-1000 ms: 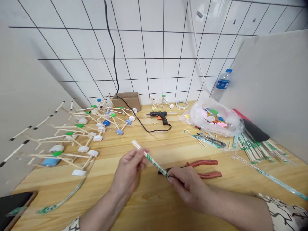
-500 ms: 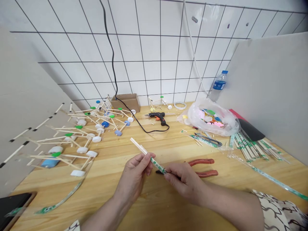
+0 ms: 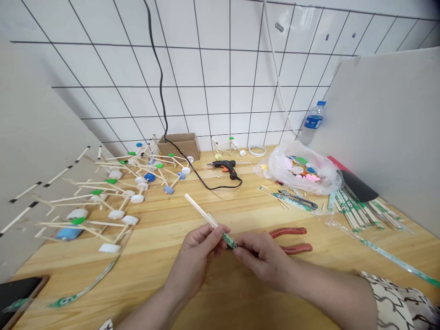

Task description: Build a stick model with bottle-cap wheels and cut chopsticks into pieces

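Note:
My left hand (image 3: pixel 201 256) pinches a pair of wrapped chopsticks (image 3: pixel 202 213) partway along; the pale sticks poke out up and to the left of its fingers. My right hand (image 3: pixel 263 259) pinches the green-printed wrapper end (image 3: pixel 229 239) just right of the left fingertips. Both hands hover low over the wooden table (image 3: pixel 220 293), close together. Red-handled pliers (image 3: pixel 292 239) lie on the table right behind my right hand.
Stick-and-bottle-cap structures (image 3: pixel 117 192) crowd the left side. A black glue gun (image 3: pixel 225 167) with its cable lies at the back, next to a cardboard box (image 3: pixel 180 144). A plastic bag of caps (image 3: pixel 299 172), scissors (image 3: pixel 297 198), wrapped chopsticks (image 3: pixel 357 208) and a water bottle (image 3: pixel 311 123) fill the right.
My hands have drawn closer together. More bare stick now shows beyond my left hand, and less of the wrapper shows between my fingers.

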